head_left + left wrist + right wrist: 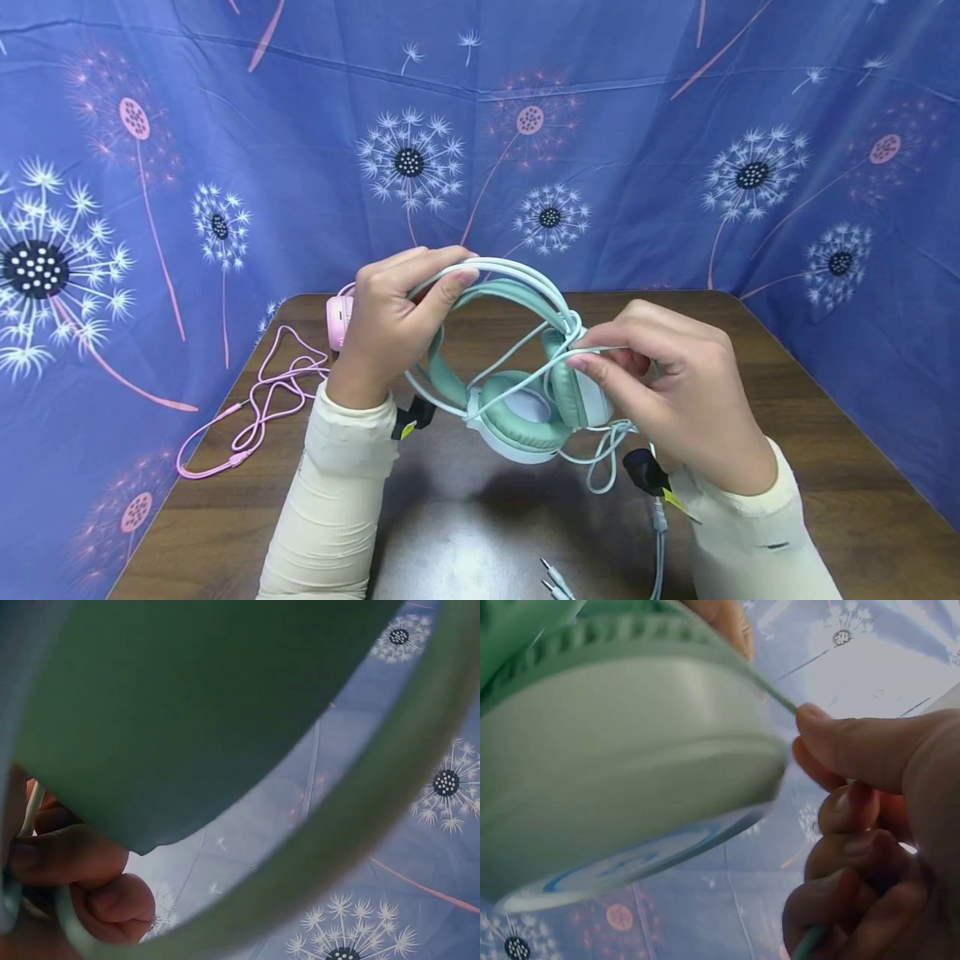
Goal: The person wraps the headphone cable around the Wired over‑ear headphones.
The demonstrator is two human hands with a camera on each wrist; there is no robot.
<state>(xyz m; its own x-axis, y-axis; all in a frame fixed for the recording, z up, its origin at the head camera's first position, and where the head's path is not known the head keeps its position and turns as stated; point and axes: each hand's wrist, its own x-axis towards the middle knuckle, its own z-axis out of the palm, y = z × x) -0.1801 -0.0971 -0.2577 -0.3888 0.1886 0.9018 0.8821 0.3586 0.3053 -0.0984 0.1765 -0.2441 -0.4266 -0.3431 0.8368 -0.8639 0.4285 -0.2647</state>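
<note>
Mint-green over-ear headphones (pixel 525 446) are held up above the table, tilted, with their cushioned cups hanging low. My left hand (pixel 397 321) grips the headband (pixel 517 268) at its upper left, thumb over the band. At the right cup, my right hand (pixel 667 375) pinches the thin mint cable (pixel 558 357) between thumb and forefinger. That cable is wound around the headphones near the right cup. In the right wrist view the cable runs taut to the pinching fingertips (pixel 817 727), beside the white cup shell (pixel 645 712). More cord (pixel 611 442) dangles in loops below the right cup.
Pink headphones (pixel 339 321) lie at the table's back left, partly hidden behind my left hand, their pink cable (pixel 258 408) spread toward the left edge. Two cable plugs (pixel 555 575) lie near the front. A dandelion-print cloth (pixel 465 100) stands behind the wooden table (pixel 817 467).
</note>
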